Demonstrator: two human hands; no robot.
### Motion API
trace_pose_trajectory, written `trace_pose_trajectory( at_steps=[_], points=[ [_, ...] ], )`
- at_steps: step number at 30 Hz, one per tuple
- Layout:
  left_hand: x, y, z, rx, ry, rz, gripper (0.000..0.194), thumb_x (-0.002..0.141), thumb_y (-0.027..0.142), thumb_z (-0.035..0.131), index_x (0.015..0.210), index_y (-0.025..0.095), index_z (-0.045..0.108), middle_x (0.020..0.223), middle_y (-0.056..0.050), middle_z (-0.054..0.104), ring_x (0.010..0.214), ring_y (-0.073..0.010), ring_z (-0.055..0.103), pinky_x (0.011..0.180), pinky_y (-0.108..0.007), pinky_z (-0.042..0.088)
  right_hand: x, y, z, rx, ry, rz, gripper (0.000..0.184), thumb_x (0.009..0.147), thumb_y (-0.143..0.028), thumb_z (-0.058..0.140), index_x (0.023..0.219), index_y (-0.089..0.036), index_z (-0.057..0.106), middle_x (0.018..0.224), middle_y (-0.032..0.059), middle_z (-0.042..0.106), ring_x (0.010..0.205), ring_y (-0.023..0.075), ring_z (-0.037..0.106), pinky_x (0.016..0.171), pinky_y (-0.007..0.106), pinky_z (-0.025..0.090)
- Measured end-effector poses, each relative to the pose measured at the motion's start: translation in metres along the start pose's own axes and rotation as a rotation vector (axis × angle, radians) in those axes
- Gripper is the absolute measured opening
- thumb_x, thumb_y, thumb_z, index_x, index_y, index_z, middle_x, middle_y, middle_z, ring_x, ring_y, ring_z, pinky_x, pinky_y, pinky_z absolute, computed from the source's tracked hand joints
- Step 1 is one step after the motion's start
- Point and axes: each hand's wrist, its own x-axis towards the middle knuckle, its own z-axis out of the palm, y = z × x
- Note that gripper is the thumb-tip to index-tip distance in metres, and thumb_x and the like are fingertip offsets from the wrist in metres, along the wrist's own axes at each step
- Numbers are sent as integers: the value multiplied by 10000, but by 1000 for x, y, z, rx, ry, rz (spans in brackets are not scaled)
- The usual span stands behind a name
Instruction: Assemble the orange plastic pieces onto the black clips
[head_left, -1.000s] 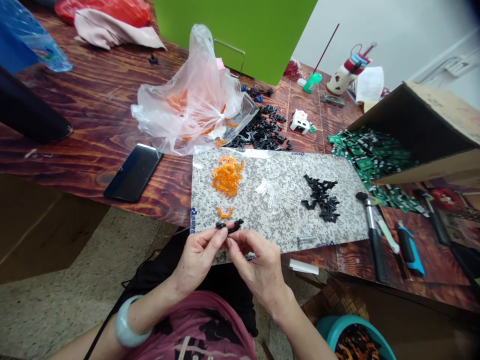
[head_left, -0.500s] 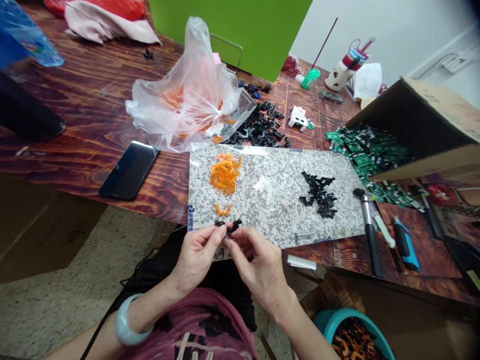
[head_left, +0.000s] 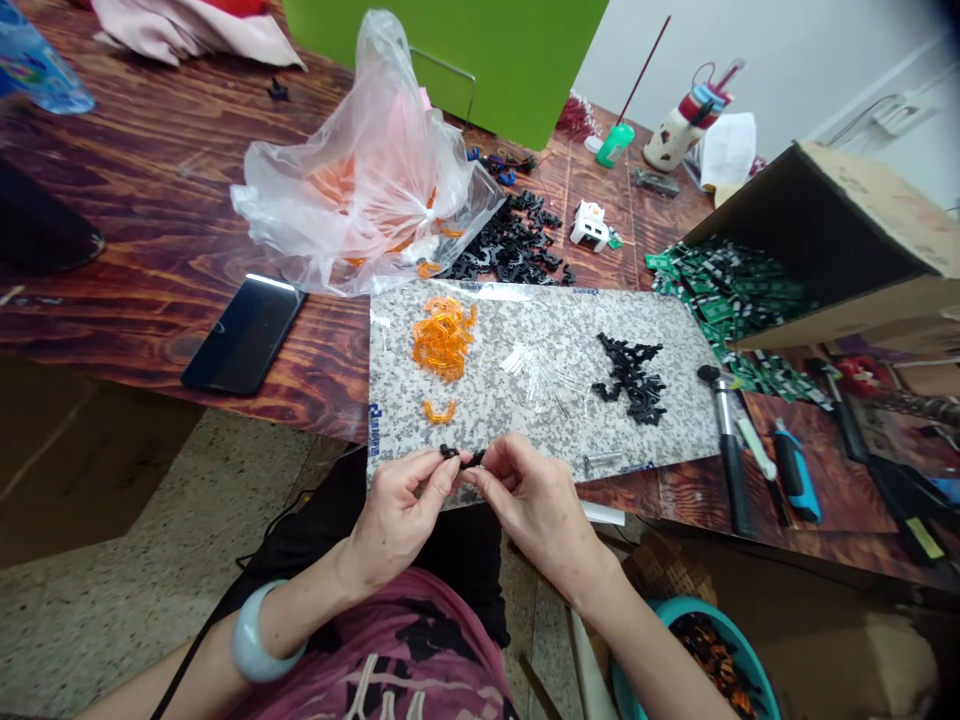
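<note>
A small black plastic part (head_left: 466, 459) is pinched between both hands above the front edge of the speckled board (head_left: 540, 430). My left hand (head_left: 401, 510) grips its left end with thumb and forefinger. At its right end, the fingertips of my right hand (head_left: 536, 500) are closed on the same part. One orange clear plastic piece (head_left: 439, 412) lies just beyond my fingers. Farther back on the board are a heap of orange pieces (head_left: 442, 340), a spread of thin silvery pins (head_left: 529, 370) and a pile of black parts (head_left: 634, 378).
A phone (head_left: 244, 335) lies left of the board, and a plastic bag (head_left: 360, 200) slumps behind it. To the right are a hammer (head_left: 733, 460), a blue-handled cutter (head_left: 796, 470) and a cardboard box (head_left: 862, 220) spilling green circuit boards (head_left: 727, 300). Below stands a teal bucket (head_left: 750, 650).
My right hand has shifted its fingers up onto the black part's right end; half a second ago they were below it. The whole view has also moved slightly.
</note>
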Motion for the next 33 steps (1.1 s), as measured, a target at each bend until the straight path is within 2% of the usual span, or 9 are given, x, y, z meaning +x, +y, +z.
trace_pose_trajectory(
  at_steps=[5, 10, 13, 17, 20, 24, 28, 33],
  points=[
    [0, 1, 1, 64, -53, 89, 277, 899, 189, 443, 674, 163, 603, 596, 11, 499, 570, -126, 467, 561, -228, 372, 3, 0, -8, -179, -70, -61, 153, 804, -159, 596, 719, -203, 477, 569, -53, 538, 487, 94, 506, 468, 188, 344],
    [2, 2, 1, 100, -79, 90, 296, 895, 187, 434, 622, 177, 548, 592, 10, 497, 562, -133, 463, 553, -236, 361, 11, 0, -16, -384, -204, -147, 126, 838, -172, 585, 807, -207, 468, 618, -38, 562, 523, 121, 530, 496, 209, 331],
    [4, 1, -1, 102, -105, 63, 304, 902, 200, 421, 617, 180, 526, 590, 17, 495, 559, -129, 474, 553, -230, 364, 18, 0, -21, -537, -264, -274, 116, 868, -210, 573, 846, -198, 460, 639, -22, 573, 527, 130, 531, 490, 223, 313],
    [8, 1, -6, 110, -175, 50, 317, 909, 216, 410, 611, 180, 510, 588, 22, 492, 569, -125, 485, 559, -222, 366, 24, 10, -26, -662, -322, -527, 150, 928, -281, 488, 818, -180, 484, 635, 0, 575, 546, 131, 547, 485, 231, 312],
    [10, 3, -9, 88, -226, 13, 329, 904, 242, 428, 595, 182, 521, 575, 22, 507, 560, -125, 483, 538, -221, 365, 23, 25, -26, -618, -257, -619, 279, 952, -366, 416, 764, -181, 505, 608, -3, 570, 537, 110, 540, 495, 218, 336],
    [11, 7, -11, -137, -254, -163, 303, 902, 324, 448, 733, 159, 637, 609, 2, 599, 578, -138, 553, 543, -220, 429, 14, 40, -18, -457, -22, -633, 286, 904, -413, 500, 743, -179, 527, 594, -10, 575, 516, 93, 523, 518, 207, 382],
    [10, 7, -10, -303, -204, -260, 283, 881, 354, 499, 880, 144, 688, 608, 0, 638, 580, -141, 593, 559, -214, 470, 5, 42, -8, -345, 162, -509, 267, 854, -436, 568, 788, -178, 561, 608, -16, 579, 489, 83, 502, 505, 201, 409],
    [11, 7, -10, -365, -175, -298, 268, 863, 342, 530, 901, 140, 702, 626, -8, 671, 578, -141, 614, 578, -215, 497, 1, 37, -4, -251, 213, -381, 273, 810, -443, 627, 848, -176, 585, 645, -11, 575, 515, 92, 517, 534, 217, 446]
  ],
)
